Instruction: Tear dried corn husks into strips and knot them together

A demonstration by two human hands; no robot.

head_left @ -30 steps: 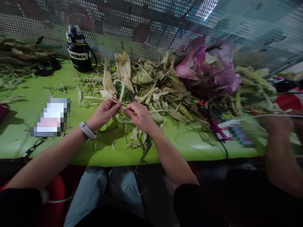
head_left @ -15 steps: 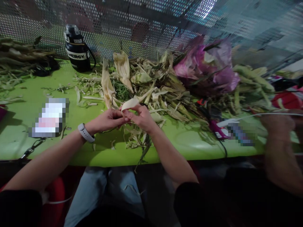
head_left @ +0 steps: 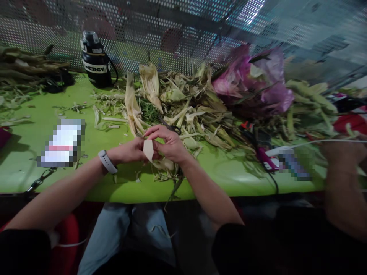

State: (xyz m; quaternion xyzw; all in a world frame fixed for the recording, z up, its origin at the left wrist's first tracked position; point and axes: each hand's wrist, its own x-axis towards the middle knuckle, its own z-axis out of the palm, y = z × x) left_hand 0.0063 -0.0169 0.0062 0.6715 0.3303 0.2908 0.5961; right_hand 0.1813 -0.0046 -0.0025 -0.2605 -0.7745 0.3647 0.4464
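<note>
My left hand, with a white band on its wrist, is closed on a pale strip of corn husk above the table's front part. My right hand meets it from the right, fingers curled and thumb at the husk's side; part of its grip is hidden. Beneath the hands lie husk scraps. Just behind my right hand is a dark tool, partly covered, that looks like scissors. Dry husks and a tuft of green strands lie beyond.
A black bottle stands at the back left, near a phone on the green table. A heap of husks and a pink plastic bag fill the back. At right are a cable and another person's arm.
The husk strip, earlier curving up to the right over my fingers, now points downward between my hands. My right fingers have lifted and reach over toward the left hand.
</note>
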